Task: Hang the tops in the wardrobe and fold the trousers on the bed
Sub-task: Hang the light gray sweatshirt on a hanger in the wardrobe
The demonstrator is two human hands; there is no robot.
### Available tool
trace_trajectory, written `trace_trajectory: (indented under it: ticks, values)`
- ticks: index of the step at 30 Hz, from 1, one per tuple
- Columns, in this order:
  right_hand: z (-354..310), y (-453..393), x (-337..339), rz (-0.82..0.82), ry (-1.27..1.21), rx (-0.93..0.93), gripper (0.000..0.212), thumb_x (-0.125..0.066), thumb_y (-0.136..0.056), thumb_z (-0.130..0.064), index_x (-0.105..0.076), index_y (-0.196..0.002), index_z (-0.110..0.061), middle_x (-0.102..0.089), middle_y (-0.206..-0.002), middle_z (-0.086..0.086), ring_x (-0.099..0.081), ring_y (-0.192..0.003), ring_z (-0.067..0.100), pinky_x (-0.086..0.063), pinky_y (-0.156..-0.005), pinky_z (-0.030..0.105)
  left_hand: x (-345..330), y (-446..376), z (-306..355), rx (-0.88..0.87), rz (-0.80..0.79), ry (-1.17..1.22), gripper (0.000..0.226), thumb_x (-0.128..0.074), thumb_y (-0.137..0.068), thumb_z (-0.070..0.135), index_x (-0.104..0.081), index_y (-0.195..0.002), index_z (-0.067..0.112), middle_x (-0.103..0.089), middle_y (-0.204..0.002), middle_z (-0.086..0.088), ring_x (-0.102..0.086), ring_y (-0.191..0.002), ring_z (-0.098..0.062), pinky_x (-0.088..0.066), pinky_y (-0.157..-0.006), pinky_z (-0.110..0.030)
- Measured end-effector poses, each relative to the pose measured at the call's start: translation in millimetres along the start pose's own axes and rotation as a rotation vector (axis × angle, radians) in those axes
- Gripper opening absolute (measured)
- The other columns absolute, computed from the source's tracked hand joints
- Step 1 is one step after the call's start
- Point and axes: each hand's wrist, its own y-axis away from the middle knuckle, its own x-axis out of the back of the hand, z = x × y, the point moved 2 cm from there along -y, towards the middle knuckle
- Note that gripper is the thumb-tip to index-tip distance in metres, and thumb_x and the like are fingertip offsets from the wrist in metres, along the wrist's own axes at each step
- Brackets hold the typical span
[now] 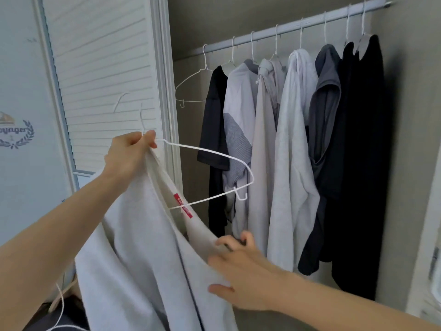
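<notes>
Left hand (130,155) is raised in front of the louvred door (100,68), thumb and fingers pinching the neck of a white wire hanger (214,154) together with the upper edge of a light grey top (133,259). The hanger is tilted, its hook pointing up above the hand and its free shoulder reaching right toward the wardrobe; the other shoulder sits inside the top's neck opening. A red label (183,205) shows inside the collar, just below the hanger's lower wire. Right hand (241,271) is lower, fingers curled over the top's neckline edge and gripping the fabric, thumb beneath. The top hangs down between the 2 forearms and is not on the rail (293,23). On the rail, from left: 1 bare hanger (191,89), then 7 hung garments close together, namely a black tee (214,120), a pale top with a striped grey panel (238,125), a light grey hoodie (265,130), a white hoodie (296,144), a dark grey top (327,111) and 2 black garments (358,151) at the right end. The held top is left of and below these, apart from them. A further wire hanger (60,304) shows in part at the lower left. No trousers can be identified in view.
</notes>
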Motion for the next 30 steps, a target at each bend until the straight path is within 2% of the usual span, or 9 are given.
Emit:
trace_trajectory:
  ticks: [3,6,9,14,20,23,25,27,30]
  values:
    - [39,14,4,0.009,0.060,-0.094,0.040,-0.031,-0.094,-0.060,-0.050,-0.097,-0.025,-0.056,-0.100,-0.011,-0.035,-0.112,0.020,-0.021,-0.093,0.046,19,1,-20,0.034,0.001,-0.036,0.045,-0.057,-0.075,0.066,-0.069,-0.070,0.024,-0.058,-0.069,0.001,-0.052,-0.078,-0.023,-0.038,-0.074,-0.038]
    - [76,15,27,0.086,-0.029,-0.166,0.025,-0.032,-0.098,-0.052,-0.039,-0.081,-0.035,-0.042,-0.083,-0.019,-0.042,-0.087,0.011,-0.030,-0.078,0.034,26,6,-31,-0.001,-0.030,-0.096,0.056,-0.055,-0.080,0.063,-0.046,-0.063,0.011,-0.035,-0.051,0.010,-0.035,-0.062,-0.024,-0.027,-0.065,-0.038]
    - [98,12,58,0.141,-0.128,-0.182,0.028,-0.031,-0.099,-0.048,-0.041,-0.079,-0.031,-0.043,-0.077,-0.020,-0.048,-0.075,0.003,-0.041,-0.070,0.027,21,16,-28,-0.084,-0.042,-0.215,0.051,-0.053,-0.090,0.054,-0.035,-0.059,0.017,-0.029,-0.048,0.009,-0.033,-0.056,-0.024,-0.025,-0.073,-0.037]
    - [97,-9,94,0.356,-0.446,-0.227,0.031,-0.033,-0.100,-0.044,-0.037,-0.072,-0.031,-0.046,-0.068,-0.016,-0.043,-0.062,0.002,-0.035,-0.059,0.018,-12,40,8,-0.236,-0.079,-0.274,0.052,-0.053,-0.095,0.048,-0.035,-0.056,0.018,-0.037,-0.051,0.006,-0.040,-0.056,-0.018,-0.029,-0.077,-0.038]
    - [76,-33,127,0.606,-0.523,-0.255,0.029,-0.037,-0.103,-0.029,-0.038,-0.075,-0.024,-0.043,-0.063,-0.010,-0.042,-0.058,0.003,-0.033,-0.055,0.018,-69,68,60,-0.516,-0.110,-0.254,0.048,-0.048,-0.096,0.046,-0.031,-0.056,0.024,-0.035,-0.052,0.006,-0.037,-0.058,-0.010,-0.034,-0.076,-0.039]
    - [96,-18,153,0.762,-0.447,-0.373,0.032,-0.041,-0.102,-0.027,-0.040,-0.072,-0.013,-0.042,-0.062,-0.006,-0.038,-0.057,0.004,-0.032,-0.055,0.016,-70,64,65,-0.622,-0.174,-0.249,0.034,-0.044,-0.097,0.050,-0.046,-0.072,0.029,-0.048,-0.059,0.008,-0.047,-0.061,-0.012,-0.040,-0.068,-0.037]
    - [113,-2,175,0.885,-0.430,-0.394,0.034,-0.044,-0.101,-0.025,-0.041,-0.070,-0.012,-0.041,-0.059,-0.010,-0.036,-0.055,0.004,-0.031,-0.054,0.015,-62,52,60,-0.617,-0.164,-0.261,0.036,-0.044,-0.093,0.058,-0.052,-0.078,0.027,-0.052,-0.059,0.008,-0.052,-0.062,-0.013,-0.040,-0.059,-0.034]
    - [132,19,195,0.963,-0.399,-0.425,0.032,-0.047,-0.100,-0.024,-0.042,-0.069,-0.017,-0.044,-0.059,-0.015,-0.039,-0.056,0.000,-0.032,-0.055,0.010,-55,34,54,-0.546,-0.130,-0.226,0.040,-0.046,-0.092,0.060,-0.055,-0.074,0.025,-0.055,-0.061,0.006,-0.055,-0.065,-0.017,-0.041,-0.060,-0.034]
    - [154,44,216,0.982,-0.369,-0.449,0.013,-0.056,-0.093,-0.015,-0.051,-0.082,-0.010,-0.051,-0.074,-0.009,-0.043,-0.065,-0.001,-0.034,-0.063,0.009,-55,7,54,-0.463,-0.105,-0.134,0.040,-0.051,-0.094,0.052,-0.055,-0.068,0.022,-0.058,-0.064,0.001,-0.055,-0.068,-0.018,-0.040,-0.062,-0.031]
